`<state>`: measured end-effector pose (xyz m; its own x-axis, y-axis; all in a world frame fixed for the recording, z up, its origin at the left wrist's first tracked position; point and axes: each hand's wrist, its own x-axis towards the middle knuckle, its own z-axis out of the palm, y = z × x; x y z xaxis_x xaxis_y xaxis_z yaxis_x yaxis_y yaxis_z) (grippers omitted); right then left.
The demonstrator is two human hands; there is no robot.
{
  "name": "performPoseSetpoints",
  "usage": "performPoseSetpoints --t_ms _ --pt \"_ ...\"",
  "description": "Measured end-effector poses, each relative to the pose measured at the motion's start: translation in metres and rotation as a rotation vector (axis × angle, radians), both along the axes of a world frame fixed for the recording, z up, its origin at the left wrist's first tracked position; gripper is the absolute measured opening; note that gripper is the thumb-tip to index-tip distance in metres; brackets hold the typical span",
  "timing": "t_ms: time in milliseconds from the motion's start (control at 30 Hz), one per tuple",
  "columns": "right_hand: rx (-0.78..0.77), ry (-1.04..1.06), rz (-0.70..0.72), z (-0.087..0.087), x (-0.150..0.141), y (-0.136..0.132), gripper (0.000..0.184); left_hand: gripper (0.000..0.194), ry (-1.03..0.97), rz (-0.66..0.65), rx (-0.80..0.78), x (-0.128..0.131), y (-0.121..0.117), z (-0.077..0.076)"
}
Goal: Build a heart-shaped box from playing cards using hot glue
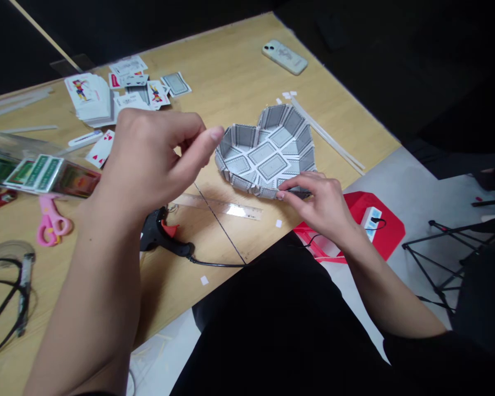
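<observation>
A heart-shaped tray made of playing cards [268, 159] lies on the table, its low walls standing and its floor lined with grey-backed cards. My right hand [319, 201] pinches the tray's near wall between thumb and fingers. Raised above the table, to the left of the tray, is my left hand [160, 154]. Its fingers are curled in and the thumb points toward the tray; what it holds, if anything, is hidden. Below this hand lies a black glue gun [160, 234] with an orange trigger, and a clear ruler [235, 210] is beside it.
A stack of playing cards [93, 99] and loose cards lie at the back left. Pink scissors [51, 223], a plastic case [33, 170] and coiled black cable [8, 291] are on the left. A phone [284, 56] and white strips [328, 135] lie at the right; a red stool [383, 231] stands beyond the edge.
</observation>
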<state>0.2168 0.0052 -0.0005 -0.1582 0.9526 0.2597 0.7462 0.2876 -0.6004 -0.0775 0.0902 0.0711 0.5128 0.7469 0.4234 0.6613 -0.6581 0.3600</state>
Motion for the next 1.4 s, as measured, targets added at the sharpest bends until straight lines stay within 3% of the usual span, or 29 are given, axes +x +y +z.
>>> performPoseSetpoints --t_ms 67,267,367,533,667,767,967,1200,1400 --pt "0.005 -0.008 0.0 0.002 0.002 -0.001 0.012 0.05 0.025 0.021 0.016 -0.002 0.004 -0.003" --pt "0.048 0.053 -0.103 0.014 0.009 -0.005 0.013 0.02 0.066 0.001 -0.023 -0.008 0.016 -0.011" --pt "0.091 0.081 -0.129 0.017 0.011 -0.006 0.009 0.024 0.069 0.059 -0.002 -0.009 0.015 -0.011" --pt "0.122 0.122 -0.119 0.019 0.01 -0.008 0.011 0.045 0.124 0.088 -0.002 -0.007 0.011 -0.008" --pt "0.085 0.06 -0.138 0.02 0.008 -0.008 0.029 0.027 0.133 0.06 0.022 -0.005 0.011 -0.007" --pt "0.129 0.038 -0.152 0.019 0.007 -0.008 0.021 0.016 0.124 0.013 -0.014 -0.003 0.009 -0.005" --pt "0.156 0.057 -0.147 0.019 0.003 -0.009 0.01 0.012 0.114 0.011 -0.021 -0.002 0.005 -0.004" --pt "0.109 0.097 -0.054 0.02 -0.001 -0.012 0.008 0.025 0.14 0.015 0.006 -0.002 0.008 -0.01" --pt "-0.036 0.321 0.014 0.024 -0.007 -0.016 0.011 0.02 0.095 -0.115 0.002 0.004 0.007 -0.012"
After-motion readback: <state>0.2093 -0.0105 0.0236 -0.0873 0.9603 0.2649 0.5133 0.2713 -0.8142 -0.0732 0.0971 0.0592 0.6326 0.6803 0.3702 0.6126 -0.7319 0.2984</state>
